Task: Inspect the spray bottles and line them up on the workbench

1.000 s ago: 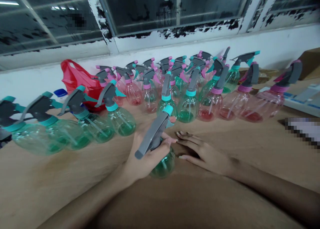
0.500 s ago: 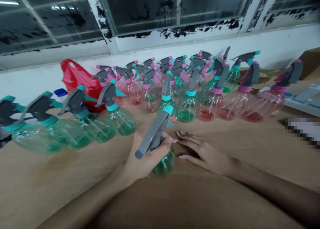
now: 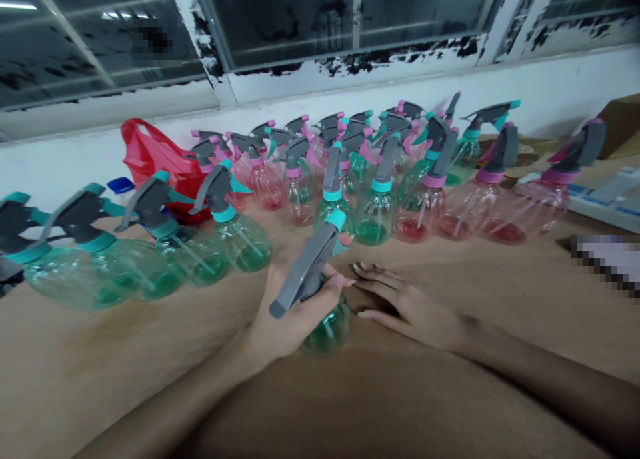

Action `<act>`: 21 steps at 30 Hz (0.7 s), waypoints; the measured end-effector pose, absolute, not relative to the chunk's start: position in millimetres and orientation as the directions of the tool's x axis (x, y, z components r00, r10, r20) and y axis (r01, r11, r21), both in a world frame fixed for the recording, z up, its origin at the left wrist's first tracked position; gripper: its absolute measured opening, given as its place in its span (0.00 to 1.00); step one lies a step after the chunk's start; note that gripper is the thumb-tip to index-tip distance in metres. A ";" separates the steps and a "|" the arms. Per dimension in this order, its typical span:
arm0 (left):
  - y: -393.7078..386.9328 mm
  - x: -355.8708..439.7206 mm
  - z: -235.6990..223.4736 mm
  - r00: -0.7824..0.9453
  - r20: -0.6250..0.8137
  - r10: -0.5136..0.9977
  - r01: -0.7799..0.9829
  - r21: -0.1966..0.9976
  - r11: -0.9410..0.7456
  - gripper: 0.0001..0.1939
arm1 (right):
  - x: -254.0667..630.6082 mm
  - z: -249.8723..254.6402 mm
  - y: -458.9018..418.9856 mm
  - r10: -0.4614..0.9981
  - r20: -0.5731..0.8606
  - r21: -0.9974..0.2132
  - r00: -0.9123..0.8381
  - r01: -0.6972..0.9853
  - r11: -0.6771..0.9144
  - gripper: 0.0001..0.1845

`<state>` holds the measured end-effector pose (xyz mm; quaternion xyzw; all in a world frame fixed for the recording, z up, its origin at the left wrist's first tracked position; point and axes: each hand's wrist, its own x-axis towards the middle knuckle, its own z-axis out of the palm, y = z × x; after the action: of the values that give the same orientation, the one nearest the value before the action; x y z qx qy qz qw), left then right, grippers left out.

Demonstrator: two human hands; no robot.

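Note:
My left hand (image 3: 295, 319) is wrapped round the neck of a green spray bottle (image 3: 327, 332), just under its grey trigger head with a teal nozzle. The bottle stands on the wooden table (image 3: 425, 405) in front of me. Flat on the table, just right of that bottle, lies my right hand (image 3: 410, 305), fingers stretched out and holding nothing. Beyond the hands stand another green spray bottle (image 3: 377, 222) and a pink spray bottle (image 3: 415, 215). To the left is a row of several green spray bottles (image 3: 247, 239).
Behind, several more pink and green bottles crowd against the white wall. A red plastic bag (image 3: 155, 155) sits at the back left, near a blue cap (image 3: 121, 186). At the right are a pixelated flat object (image 3: 607, 259) and a brown cardboard box (image 3: 620, 129).

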<state>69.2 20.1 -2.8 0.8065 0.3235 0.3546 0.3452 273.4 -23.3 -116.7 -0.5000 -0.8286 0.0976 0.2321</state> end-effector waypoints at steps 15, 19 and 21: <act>19.2 69.7 -1.8 0.537 0.282 0.795 0.315 0.808 -0.499 0.07 | 273.3 -115.6 -23.3 0.875 0.283 -0.388 -0.394 0.787 0.480 0.29; 18.7 69.2 -1.4 0.563 0.272 0.781 0.318 0.801 -0.507 0.07 | 273.5 -116.2 -23.3 0.870 0.295 -0.385 -0.394 0.784 0.486 0.28; 17.6 68.6 -2.1 0.565 0.242 0.789 0.349 0.797 -0.494 0.09 | 273.4 -116.3 -23.4 0.870 0.294 -0.384 -0.395 0.785 0.486 0.28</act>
<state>68.6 17.6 -2.1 0.8082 0.3518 0.3061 0.3595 273.4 -23.4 -116.3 -0.4984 -0.8302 0.0919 0.2321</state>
